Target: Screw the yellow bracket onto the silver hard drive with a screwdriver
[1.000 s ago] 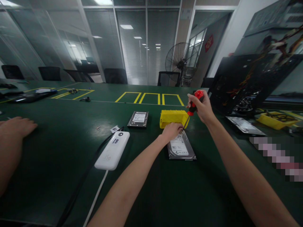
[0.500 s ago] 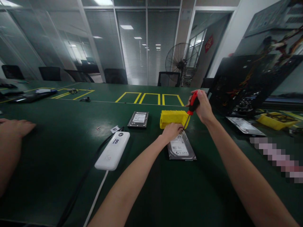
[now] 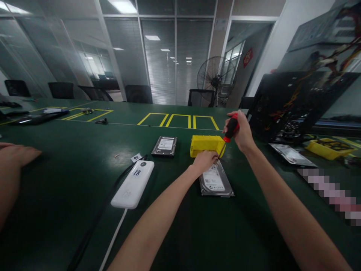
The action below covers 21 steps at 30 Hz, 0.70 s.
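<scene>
A hard drive [image 3: 214, 182] with a white label lies on the green table in front of me. My left hand [image 3: 205, 161] is on its far end, with its fingers curled around the edge close to the screwdriver's tip. My right hand [image 3: 241, 131] is closed around the red and black handle of a screwdriver [image 3: 231, 128]. The shaft slants down and left to the drive's far end. Fingers hide the exact contact point and any screw there. Just behind the left hand stands a yellow plastic bin [image 3: 205, 145].
A second hard drive [image 3: 165, 146] and a white power bank [image 3: 134, 184] with cables lie to the left. Another person's hand [image 3: 21, 153] rests at far left. On the right are another drive [image 3: 291, 154], a yellow tray [image 3: 328, 148] and an open computer case [image 3: 282, 101].
The view has tipped up slightly, so everything sits a little lower. My right hand's grip and the screwdriver handle look slightly turned; the left hand stays on the drive.
</scene>
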### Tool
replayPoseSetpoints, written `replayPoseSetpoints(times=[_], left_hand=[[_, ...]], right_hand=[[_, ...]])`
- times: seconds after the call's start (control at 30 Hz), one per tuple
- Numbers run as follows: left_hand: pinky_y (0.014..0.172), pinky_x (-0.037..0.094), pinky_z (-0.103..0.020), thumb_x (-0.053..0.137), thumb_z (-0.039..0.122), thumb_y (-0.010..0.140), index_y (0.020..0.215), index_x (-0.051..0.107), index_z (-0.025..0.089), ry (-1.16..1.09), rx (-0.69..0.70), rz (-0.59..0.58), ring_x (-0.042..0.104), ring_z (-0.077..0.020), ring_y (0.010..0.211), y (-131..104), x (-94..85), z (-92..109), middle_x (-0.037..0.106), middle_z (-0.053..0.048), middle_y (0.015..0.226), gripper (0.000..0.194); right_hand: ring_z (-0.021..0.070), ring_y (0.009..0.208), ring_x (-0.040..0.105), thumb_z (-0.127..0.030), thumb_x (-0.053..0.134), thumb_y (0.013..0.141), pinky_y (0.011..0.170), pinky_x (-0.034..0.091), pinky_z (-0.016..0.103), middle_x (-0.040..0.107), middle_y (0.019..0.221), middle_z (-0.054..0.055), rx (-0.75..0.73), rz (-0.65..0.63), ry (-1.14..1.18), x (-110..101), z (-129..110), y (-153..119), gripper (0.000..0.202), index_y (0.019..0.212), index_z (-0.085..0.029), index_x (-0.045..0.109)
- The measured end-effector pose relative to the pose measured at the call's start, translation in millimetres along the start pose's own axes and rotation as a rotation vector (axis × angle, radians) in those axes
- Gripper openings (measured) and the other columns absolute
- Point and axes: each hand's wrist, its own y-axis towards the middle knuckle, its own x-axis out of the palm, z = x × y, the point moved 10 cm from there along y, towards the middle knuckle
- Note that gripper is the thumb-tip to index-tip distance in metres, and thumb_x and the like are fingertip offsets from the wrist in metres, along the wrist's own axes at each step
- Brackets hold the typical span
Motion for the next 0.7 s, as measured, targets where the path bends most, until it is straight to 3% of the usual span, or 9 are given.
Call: replayPoseSetpoints(times=[0.07,0.23,0.37,0.53,0.7], left_hand=[[0.081,0.05,-0.03,0.038,0.027,0.095,0.112,0.062,0.021,0.012,0.006,0.0,0.063,-0.0192,0.097,1,1.2,0,0.066,-0.005,0.109,0.03],[0.083,0.05,-0.031,0.04,0.026,0.095,0.114,0.062,0.022,0.029,-0.008,-0.005,0.062,-0.0198,0.098,1,2.7,-2,0.067,-0.004,0.109,0.029],[0.085,0.05,-0.031,0.039,0.026,0.095,0.115,0.061,0.022,0.005,-0.017,-0.016,0.062,-0.0192,0.1,1,2.2,-1,0.066,-0.004,0.113,0.03],[0.083,0.05,-0.031,0.039,0.025,0.095,0.114,0.062,0.021,-0.02,-0.004,0.004,0.062,-0.0192,0.099,0,-1.3,1,0.066,-0.004,0.111,0.03],[0.082,0.051,-0.031,0.04,0.025,0.095,0.112,0.063,0.021,-0.024,0.001,0.006,0.063,-0.0191,0.097,0,-1.2,1,0.067,-0.004,0.11,0.029]], right_hand=[[0.0087,0.051,0.054,-0.058,0.047,0.082,0.05,0.052,0.025,0.05,0.067,-0.004,-0.009,-0.001,-0.009,-1,1,1,0.035,0.09,-0.025,0.053],[0.0088,0.055,0.056,-0.046,0.067,0.073,0.052,0.052,0.024,0.054,0.072,-0.004,-0.076,0.098,-0.077,-12,-2,1,0.03,0.082,-0.024,0.049],[0.0094,0.052,0.055,-0.041,0.071,0.07,0.05,0.051,0.025,0.055,0.07,-0.005,-0.073,0.119,-0.083,-14,-3,0,0.034,0.082,-0.025,0.043],[0.008,0.047,0.05,-0.045,0.065,0.075,0.05,0.051,0.025,0.05,0.064,-0.006,-0.071,0.06,-0.056,-8,-6,1,0.028,0.087,-0.026,0.047],[0.0093,0.054,0.055,-0.054,0.049,0.082,0.054,0.053,0.026,0.052,0.07,-0.003,-0.033,0.013,0.017,-6,0,2,0.031,0.091,-0.025,0.055]])
